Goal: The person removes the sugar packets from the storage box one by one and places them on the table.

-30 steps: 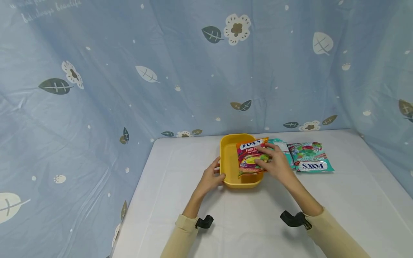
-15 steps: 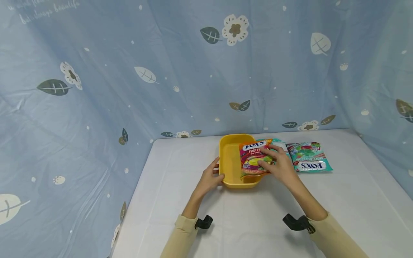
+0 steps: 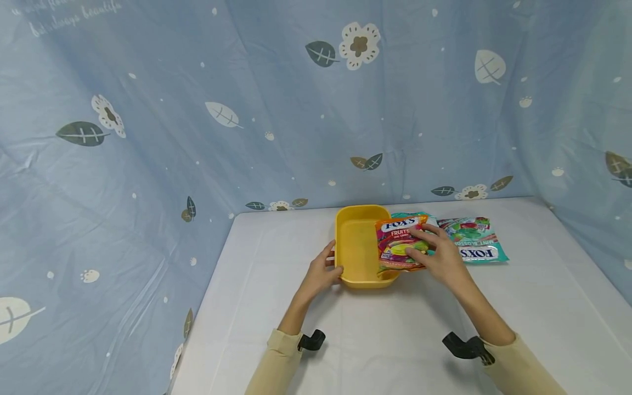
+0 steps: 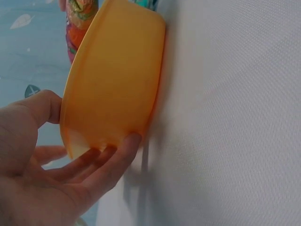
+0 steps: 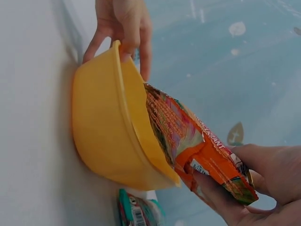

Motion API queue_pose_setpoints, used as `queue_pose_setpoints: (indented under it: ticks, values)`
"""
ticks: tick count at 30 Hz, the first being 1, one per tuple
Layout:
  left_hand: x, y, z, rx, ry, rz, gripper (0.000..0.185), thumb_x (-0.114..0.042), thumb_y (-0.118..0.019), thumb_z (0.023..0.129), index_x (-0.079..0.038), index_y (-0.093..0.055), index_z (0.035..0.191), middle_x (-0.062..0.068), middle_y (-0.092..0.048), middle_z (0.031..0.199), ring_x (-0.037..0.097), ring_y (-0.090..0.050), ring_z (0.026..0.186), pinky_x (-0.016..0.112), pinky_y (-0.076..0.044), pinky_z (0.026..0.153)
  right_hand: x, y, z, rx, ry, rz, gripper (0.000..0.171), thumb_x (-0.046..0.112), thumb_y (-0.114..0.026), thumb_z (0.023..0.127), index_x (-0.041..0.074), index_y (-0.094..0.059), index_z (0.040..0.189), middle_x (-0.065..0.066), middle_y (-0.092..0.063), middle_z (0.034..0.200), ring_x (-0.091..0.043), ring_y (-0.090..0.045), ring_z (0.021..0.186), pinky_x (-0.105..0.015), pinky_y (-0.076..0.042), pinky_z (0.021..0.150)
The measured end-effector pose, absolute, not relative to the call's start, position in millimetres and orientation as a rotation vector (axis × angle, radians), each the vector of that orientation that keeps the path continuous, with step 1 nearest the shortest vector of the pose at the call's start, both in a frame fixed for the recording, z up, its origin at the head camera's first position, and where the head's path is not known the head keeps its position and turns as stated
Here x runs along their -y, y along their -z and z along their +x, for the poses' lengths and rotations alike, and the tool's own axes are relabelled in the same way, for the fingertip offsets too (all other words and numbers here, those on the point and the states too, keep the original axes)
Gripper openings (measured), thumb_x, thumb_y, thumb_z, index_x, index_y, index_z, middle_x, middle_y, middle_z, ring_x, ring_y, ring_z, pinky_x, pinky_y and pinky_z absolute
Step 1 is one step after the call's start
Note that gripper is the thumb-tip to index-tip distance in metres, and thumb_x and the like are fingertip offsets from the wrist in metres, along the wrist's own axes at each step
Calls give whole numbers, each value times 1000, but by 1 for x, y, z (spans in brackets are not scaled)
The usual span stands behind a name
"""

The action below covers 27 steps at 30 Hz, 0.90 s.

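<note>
Head view: the fruit candy bag [image 3: 401, 244] is being pinched by the right hand [image 3: 439, 258] over the right rim of the yellow tub [image 3: 355, 247], which is being gripped by the left hand [image 3: 321, 271].

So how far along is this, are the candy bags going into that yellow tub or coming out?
I can't tell the direction. The right hand grips the orange fruit candy bag, tilted over the yellow tub's right rim, one end inside. The left hand holds the tub's left edge. The rest of the tub looks bare. Two teal mint bags lie on the table beside it.
</note>
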State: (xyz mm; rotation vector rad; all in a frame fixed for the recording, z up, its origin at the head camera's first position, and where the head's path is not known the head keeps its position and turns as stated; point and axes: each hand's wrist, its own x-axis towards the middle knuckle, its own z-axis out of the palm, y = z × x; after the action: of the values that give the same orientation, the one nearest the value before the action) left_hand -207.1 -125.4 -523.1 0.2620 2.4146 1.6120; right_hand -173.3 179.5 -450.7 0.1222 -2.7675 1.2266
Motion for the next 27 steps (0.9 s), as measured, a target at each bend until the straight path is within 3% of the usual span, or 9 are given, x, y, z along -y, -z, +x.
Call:
queue_pose_setpoints:
  ticks: [6,14,27]
  values:
    - [126,523,-207,-2410,-1618,265,77,-14,-63,89,-22,-27,156,13,-49,138,28,-57,120,29,-61,72,-185,453,-169,2756,-1221,123,56,31,-70,90,8,-56,139,-26,-35,151,-55,-33,134,-70,-37,102]
    - [125,522,-208,-2410,-1618,263,78,-14,-64,88,-21,-27,156,15,-50,138,30,-58,119,30,-61,72,-192,457,-162,2750,-1221,107,56,30,-70,90,7,-55,139,-28,-34,150,-54,-37,130,-63,-46,98]
    - [125,522,-208,-2418,-1603,268,77,-13,-63,89,-19,-26,157,16,-49,139,30,-58,120,29,-61,71,-205,463,-151,2702,-1216,123,55,27,-70,90,5,-56,138,-29,-36,148,-51,-43,125,-60,-46,97]
